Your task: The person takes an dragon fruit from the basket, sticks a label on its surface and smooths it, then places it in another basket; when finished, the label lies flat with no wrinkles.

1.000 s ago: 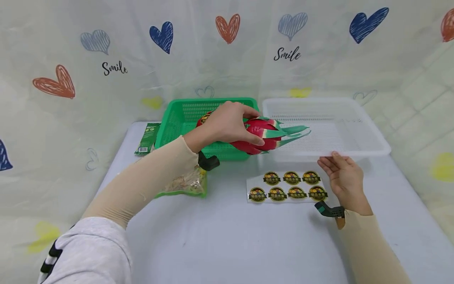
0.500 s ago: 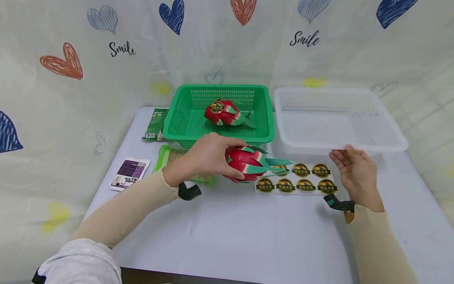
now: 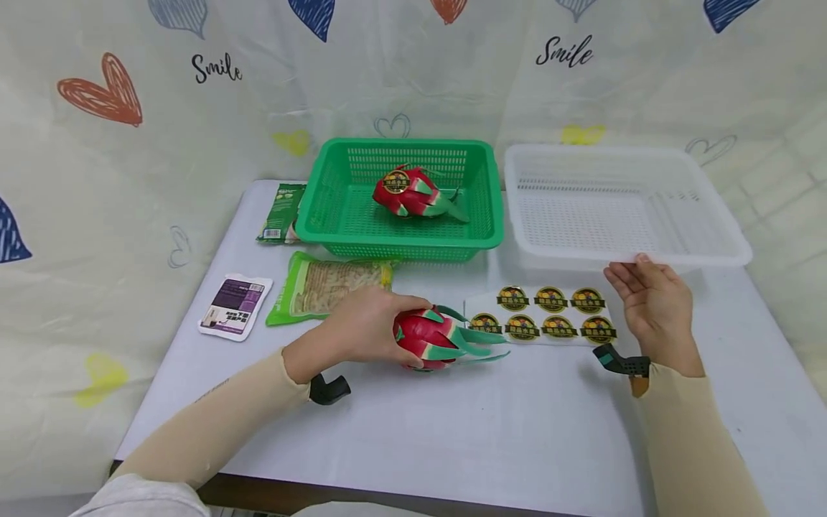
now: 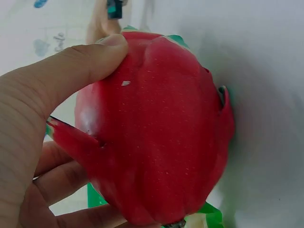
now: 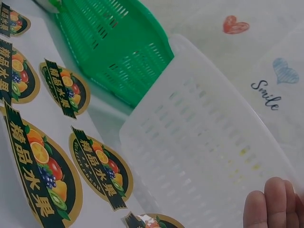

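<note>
My left hand (image 3: 368,327) grips a red dragon fruit (image 3: 429,341) with green-tipped scales, low over the table's left-middle part. In the left wrist view the thumb lies on one side of the fruit (image 4: 156,128) and the fingers reach round the other. Whether its underside touches the tabletop, I cannot tell. A sheet of round fruit stickers (image 3: 539,316) lies just right of it. My right hand (image 3: 659,309) is at the front rim of a white basket (image 3: 627,255), palm showing, fingers fairly straight (image 5: 275,206).
A green basket (image 3: 400,248) at the back holds another dragon fruit (image 3: 416,194) bearing a round sticker. Left of centre lie a green-edged food bag (image 3: 329,287), a purple-and-white packet (image 3: 235,307) and a green packet (image 3: 284,214). The table's front edge (image 3: 388,499) shows below.
The left hand has brought the dragon fruit from above the green basket down and toward me, left of the sticker sheet. The right hand stays at the white basket's rim. The head view tilts downward.
</note>
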`<act>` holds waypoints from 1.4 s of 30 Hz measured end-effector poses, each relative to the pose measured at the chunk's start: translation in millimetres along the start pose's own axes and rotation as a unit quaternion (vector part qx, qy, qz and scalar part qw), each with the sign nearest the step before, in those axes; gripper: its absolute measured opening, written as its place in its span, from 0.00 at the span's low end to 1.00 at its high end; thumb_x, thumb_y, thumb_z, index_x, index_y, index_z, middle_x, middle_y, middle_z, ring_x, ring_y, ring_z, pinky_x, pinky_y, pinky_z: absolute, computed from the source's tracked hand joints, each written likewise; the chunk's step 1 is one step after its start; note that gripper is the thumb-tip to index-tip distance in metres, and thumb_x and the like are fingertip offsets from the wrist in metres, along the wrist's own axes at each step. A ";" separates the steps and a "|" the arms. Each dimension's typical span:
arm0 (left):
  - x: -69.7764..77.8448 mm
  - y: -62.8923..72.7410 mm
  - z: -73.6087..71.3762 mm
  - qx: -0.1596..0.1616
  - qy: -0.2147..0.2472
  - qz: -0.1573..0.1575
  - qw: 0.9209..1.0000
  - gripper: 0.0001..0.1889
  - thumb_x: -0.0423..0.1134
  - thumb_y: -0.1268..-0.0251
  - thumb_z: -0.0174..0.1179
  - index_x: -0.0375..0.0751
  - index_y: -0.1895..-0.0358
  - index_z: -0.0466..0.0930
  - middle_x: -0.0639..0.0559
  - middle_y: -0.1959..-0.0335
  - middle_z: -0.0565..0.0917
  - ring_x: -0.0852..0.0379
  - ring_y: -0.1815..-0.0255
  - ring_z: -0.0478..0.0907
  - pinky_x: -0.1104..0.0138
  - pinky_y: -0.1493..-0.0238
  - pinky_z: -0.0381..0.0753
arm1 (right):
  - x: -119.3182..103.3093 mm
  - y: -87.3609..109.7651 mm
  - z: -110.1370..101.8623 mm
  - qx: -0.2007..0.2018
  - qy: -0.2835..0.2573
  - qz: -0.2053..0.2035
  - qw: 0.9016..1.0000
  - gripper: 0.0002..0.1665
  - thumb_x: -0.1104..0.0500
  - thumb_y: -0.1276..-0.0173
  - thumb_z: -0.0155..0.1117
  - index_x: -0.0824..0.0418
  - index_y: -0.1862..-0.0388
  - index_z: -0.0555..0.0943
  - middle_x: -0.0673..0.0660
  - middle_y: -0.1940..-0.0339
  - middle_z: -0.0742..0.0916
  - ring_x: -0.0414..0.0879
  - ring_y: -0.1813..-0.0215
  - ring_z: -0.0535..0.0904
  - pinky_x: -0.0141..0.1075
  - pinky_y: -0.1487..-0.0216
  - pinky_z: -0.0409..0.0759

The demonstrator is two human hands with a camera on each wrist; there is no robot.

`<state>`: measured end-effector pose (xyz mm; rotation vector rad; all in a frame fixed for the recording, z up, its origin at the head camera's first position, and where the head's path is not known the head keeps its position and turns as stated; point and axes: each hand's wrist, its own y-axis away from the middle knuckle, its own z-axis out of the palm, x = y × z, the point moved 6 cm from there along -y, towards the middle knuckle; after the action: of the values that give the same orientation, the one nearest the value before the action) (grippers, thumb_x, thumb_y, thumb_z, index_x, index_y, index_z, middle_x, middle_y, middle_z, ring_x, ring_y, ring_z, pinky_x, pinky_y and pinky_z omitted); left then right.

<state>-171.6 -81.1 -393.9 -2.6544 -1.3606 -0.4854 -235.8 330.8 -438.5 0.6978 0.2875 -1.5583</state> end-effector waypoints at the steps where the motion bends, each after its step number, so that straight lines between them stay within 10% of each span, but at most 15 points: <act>1: 0.7 1.1 0.9 0.002 0.001 0.001 1.000 0.39 0.66 0.55 0.79 0.64 0.35 0.81 0.62 0.52 0.90 0.60 0.55 0.85 0.68 0.60 0.84 | 0.0 0.4 -0.2 0.001 0.000 -0.002 1.000 0.02 0.70 0.23 0.58 0.70 0.58 0.77 0.67 0.67 0.90 0.60 0.65 0.92 0.49 0.55 0.91; 24: 22.7 -4.5 14.0 -0.004 -0.015 0.003 1.000 0.42 0.72 0.50 0.72 0.61 0.31 0.77 0.63 0.42 0.88 0.60 0.51 0.86 0.65 0.59 0.86 | 3.0 1.6 0.3 0.003 0.026 -0.007 1.000 0.04 0.68 0.24 0.60 0.68 0.54 0.76 0.65 0.65 0.88 0.58 0.61 0.90 0.47 0.50 0.90; 42: 11.7 -9.0 -5.9 -0.043 0.088 -0.011 0.995 0.39 0.66 0.47 0.75 0.57 0.32 0.78 0.55 0.39 0.86 0.53 0.40 0.81 0.59 0.49 0.85 | 0.5 2.7 -2.2 0.016 0.096 -0.013 0.995 0.10 0.61 0.25 0.65 0.67 0.53 0.78 0.63 0.65 0.90 0.54 0.62 0.91 0.44 0.53 0.91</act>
<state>-173.9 -68.3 -384.8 -2.5920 -1.3481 -0.7764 -232.6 331.2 -439.9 0.8729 0.4166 -1.5250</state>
